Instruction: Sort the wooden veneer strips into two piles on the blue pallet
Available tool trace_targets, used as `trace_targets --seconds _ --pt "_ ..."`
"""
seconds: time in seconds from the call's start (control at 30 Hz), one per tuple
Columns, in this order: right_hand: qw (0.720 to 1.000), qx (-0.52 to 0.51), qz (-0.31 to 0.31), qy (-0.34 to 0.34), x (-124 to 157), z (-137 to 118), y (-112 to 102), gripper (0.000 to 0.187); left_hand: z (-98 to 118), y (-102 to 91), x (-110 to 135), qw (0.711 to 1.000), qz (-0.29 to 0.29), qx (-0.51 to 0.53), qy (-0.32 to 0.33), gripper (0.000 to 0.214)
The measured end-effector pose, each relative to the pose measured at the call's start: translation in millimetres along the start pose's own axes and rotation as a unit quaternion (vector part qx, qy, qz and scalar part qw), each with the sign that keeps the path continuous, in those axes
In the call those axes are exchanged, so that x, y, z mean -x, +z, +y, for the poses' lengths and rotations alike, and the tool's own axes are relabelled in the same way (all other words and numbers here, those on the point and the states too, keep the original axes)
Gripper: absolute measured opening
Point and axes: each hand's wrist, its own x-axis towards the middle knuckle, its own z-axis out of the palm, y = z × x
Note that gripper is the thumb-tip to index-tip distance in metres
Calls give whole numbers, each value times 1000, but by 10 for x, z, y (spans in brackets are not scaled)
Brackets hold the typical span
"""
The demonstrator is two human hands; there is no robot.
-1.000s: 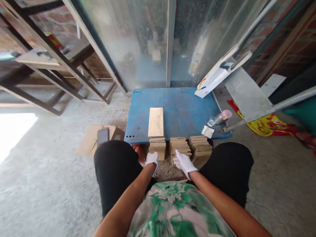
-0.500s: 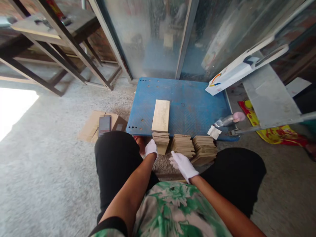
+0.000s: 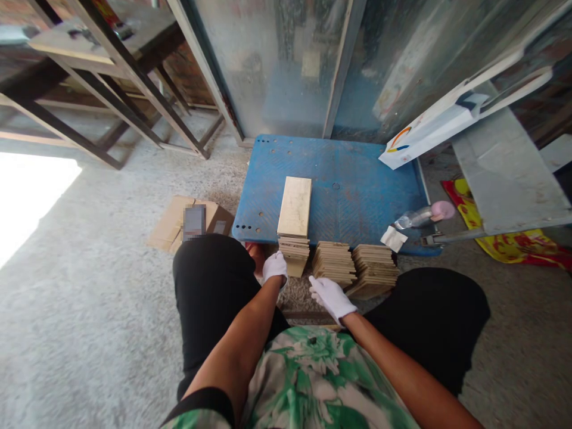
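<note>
Flanking the left stack of tan rectangular boards [image 3: 295, 266] by the blue flat worktop's [image 3: 353, 205] near edge, the white-gloved left hand [image 3: 274, 269] curls its fingers, pinch unclear; the white-gloved right hand [image 3: 331, 297] half-extends its own.

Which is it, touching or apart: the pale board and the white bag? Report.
Apart. The head view shows the blue platform between the pale board and white bag.

Left hand [image 3: 274, 268], its grip hidden.

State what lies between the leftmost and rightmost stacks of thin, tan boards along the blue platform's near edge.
In the head view, a middle stack of thin, tan rectangular boards lies between the leftmost stack and the rightmost stack.
</note>
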Motion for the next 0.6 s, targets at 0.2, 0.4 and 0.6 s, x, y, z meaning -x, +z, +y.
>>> trace_targets --seconds 0.2,0.4,0.6 --pt "1000 -1 1 15 22 -17 -8 46 25 -85 57 999 -25 -25 -31 46" --pt "1000 17 -1 23 12 -37 -80 45 40 -105 112 989 -102 -106 -13 33" --pt "999 26 -2 48 -75 73 -142 45 0 -44 129 967 -166 -179 73 34"
